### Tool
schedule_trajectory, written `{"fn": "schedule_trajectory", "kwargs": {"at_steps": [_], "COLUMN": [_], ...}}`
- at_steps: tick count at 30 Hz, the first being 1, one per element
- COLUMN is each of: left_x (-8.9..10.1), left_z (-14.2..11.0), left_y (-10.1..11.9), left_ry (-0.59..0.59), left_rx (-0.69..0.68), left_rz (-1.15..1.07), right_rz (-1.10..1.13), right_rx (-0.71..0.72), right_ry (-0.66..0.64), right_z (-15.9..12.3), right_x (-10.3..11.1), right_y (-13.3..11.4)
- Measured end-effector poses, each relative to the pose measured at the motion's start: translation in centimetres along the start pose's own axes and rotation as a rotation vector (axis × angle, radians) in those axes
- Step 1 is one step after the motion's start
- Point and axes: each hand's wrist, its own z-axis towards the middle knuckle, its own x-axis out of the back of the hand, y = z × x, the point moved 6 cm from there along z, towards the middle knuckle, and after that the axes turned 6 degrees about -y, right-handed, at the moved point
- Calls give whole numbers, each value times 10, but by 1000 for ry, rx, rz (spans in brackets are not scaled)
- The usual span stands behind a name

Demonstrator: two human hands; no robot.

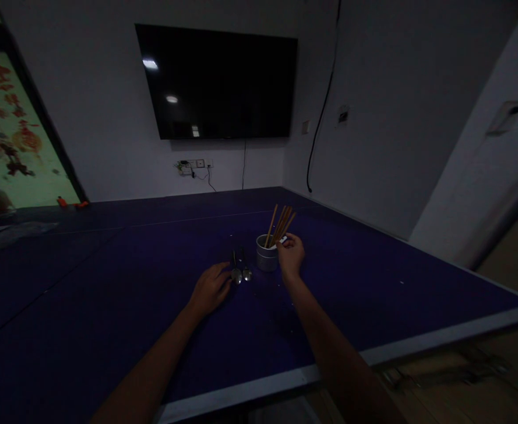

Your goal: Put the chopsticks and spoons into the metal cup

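Observation:
My right hand [291, 254] is closed at the right rim of a grey metal cup [266, 259]. Between its fingers is a small white flat piece with a dark spot [282, 240]; its lower end slopes into the cup, so its kind is not clear. Several wooden chopsticks [281, 224] lean to the right out of the same cup. My left hand [211, 288] lies on the table, fingers loosely stretched. Its fingertips are beside a metal spoon with a dark handle [236, 275]; contact is hard to judge. A second similar spoon [246, 274] lies just right of that one.
Underneath is a large blue-purple table [122, 282] with a pale front edge. A wall-mounted television [223, 85] hangs behind it, with sockets and wires below. Crumpled clear plastic [16, 232] and small orange items [71, 203] lie at the far left. A black cable [323, 112] hangs on the right wall.

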Motion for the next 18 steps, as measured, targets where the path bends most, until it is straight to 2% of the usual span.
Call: {"fn": "schedule_trajectory", "kwargs": {"at_steps": [6, 12, 18], "left_x": [0, -3, -4], "left_z": [0, -1, -1], "left_y": [0, -1, -2], "left_ry": [-15, -40, -33], "left_rx": [13, 8, 4], "left_rz": [2, 9, 1], "right_rz": [40, -138, -148], "right_rx": [-17, 82, 112], "right_ry": [-56, -72, -130], "right_z": [-1, 3, 4], "right_x": [-4, -4, -11], "right_y": [3, 3, 7]}}
